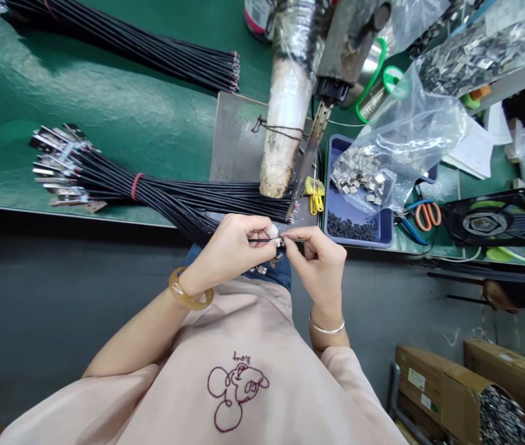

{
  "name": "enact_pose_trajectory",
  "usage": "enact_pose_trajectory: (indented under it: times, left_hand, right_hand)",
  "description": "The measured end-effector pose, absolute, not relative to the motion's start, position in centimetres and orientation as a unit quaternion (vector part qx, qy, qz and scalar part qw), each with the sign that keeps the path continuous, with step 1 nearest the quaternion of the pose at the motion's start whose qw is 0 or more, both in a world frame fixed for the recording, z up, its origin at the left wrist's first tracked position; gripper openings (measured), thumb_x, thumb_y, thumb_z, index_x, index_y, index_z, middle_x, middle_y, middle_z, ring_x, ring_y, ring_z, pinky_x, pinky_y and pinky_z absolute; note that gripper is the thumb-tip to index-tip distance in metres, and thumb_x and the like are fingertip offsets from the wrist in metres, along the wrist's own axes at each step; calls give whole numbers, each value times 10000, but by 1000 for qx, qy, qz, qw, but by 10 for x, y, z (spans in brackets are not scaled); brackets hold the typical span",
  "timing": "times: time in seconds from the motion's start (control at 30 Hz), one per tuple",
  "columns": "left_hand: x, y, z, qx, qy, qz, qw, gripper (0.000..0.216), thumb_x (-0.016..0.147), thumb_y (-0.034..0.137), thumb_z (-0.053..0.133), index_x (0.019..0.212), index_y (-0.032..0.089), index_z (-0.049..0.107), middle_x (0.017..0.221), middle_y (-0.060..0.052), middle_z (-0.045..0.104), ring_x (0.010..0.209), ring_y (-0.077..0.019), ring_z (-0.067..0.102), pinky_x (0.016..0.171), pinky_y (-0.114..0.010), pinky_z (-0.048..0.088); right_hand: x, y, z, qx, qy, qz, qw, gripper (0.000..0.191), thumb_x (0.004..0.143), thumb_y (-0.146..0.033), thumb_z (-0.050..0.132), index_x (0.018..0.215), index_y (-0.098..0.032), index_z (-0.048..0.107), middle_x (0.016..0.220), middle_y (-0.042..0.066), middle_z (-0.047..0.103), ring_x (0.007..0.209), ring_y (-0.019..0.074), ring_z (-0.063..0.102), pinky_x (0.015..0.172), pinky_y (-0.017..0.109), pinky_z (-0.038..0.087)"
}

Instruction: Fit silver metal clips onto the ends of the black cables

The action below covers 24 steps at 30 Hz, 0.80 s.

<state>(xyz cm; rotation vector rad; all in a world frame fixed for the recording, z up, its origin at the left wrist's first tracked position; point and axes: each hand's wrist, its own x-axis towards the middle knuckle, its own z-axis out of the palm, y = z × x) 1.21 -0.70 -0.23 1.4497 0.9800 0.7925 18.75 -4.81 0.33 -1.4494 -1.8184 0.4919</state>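
My left hand (235,250) pinches the end of a thin black cable (260,240) just below the bench edge, with a taped fingertip showing. My right hand (318,262) meets it from the right, fingers pinched on a small metal shell (285,238) at the cable's tip. A few loose metal shells (262,269) lie on my lap. A bundle of black cables (188,194) tied with a red band lies on the green bench, its far ends fitted with metal connectors (61,164).
A blue tray (383,225) holds small black parts and a plastic bag of metal shells (364,176). A wrapped soldering stand (288,117) rises over a grey plate (235,139). Another cable bundle (151,46) lies behind. Scissors (424,215), a fan (491,219), cardboard boxes (452,383) stand right.
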Motion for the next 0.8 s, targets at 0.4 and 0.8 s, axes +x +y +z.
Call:
enact_pose_trajectory:
  times: [0.4, 0.8]
  left_hand:
    - [1, -7, -6, 645, 403, 377, 528, 91, 840, 197, 689, 813, 143, 758, 747, -46, 719, 648, -136, 593, 599, -237, 448]
    - [13, -10, 4, 588, 430, 417, 544, 144, 817, 179, 662, 694, 139, 726, 642, -4, 648, 541, -76, 486, 470, -177, 360]
  right_hand:
    - [195, -44, 2, -604, -618, 310, 397, 228, 975, -392, 611, 945, -207, 740, 686, -16, 704, 472, 85, 493, 510, 244, 429]
    - [198, -53, 0, -552, -675, 104, 478, 179, 976, -291, 611, 1065, -273, 764, 621, -33, 617, 497, 102, 505, 486, 265, 412]
